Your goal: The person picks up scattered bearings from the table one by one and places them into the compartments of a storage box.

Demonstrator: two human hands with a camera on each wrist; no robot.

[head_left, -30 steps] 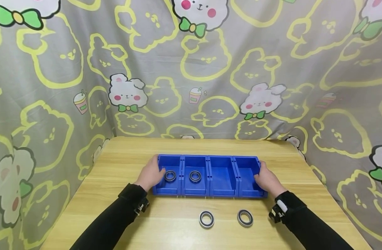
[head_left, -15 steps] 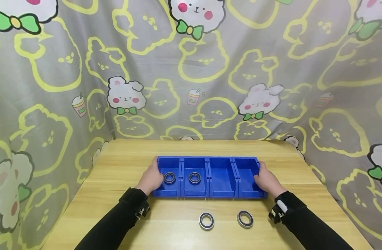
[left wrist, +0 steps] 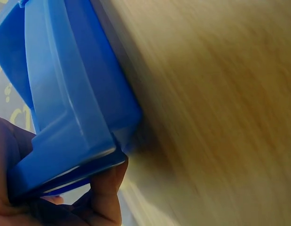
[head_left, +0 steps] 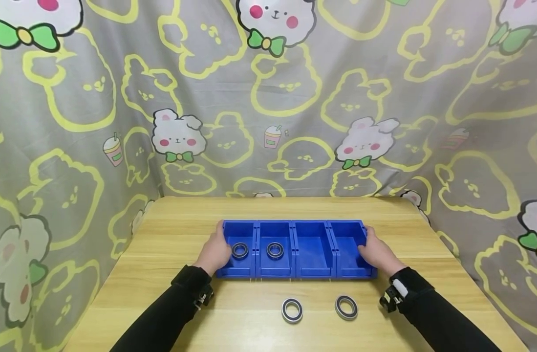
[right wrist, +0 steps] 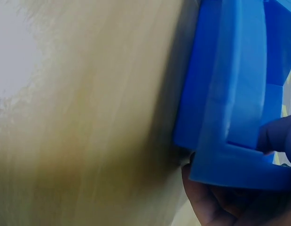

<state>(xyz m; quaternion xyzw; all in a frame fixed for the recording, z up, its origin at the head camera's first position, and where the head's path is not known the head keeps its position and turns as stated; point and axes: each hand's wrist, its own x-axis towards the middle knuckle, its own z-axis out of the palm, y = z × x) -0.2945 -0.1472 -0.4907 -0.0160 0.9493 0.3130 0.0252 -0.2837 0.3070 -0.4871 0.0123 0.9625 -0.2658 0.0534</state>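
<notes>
A row of joined blue plastic bins sits on the table in the head view. At its left end my left hand grips the outer wall, thumb inside and fingers outside. My right hand holds the right end wall the same way. One bearing lies in the leftmost bin and another bearing in the bin beside it. In the left wrist view, fingers curl under the bin's edge; in the right wrist view, a thumb hooks over the wall.
Two loose bearings lie on the wooden table in front of the bins: one bearing near the middle, one bearing farther right. A patterned curtain hangs behind the table and along both sides.
Both hands keep their grip on the ends of the bin row. The whole view shifts slightly; the bins and bearings show no clear movement on the table.
</notes>
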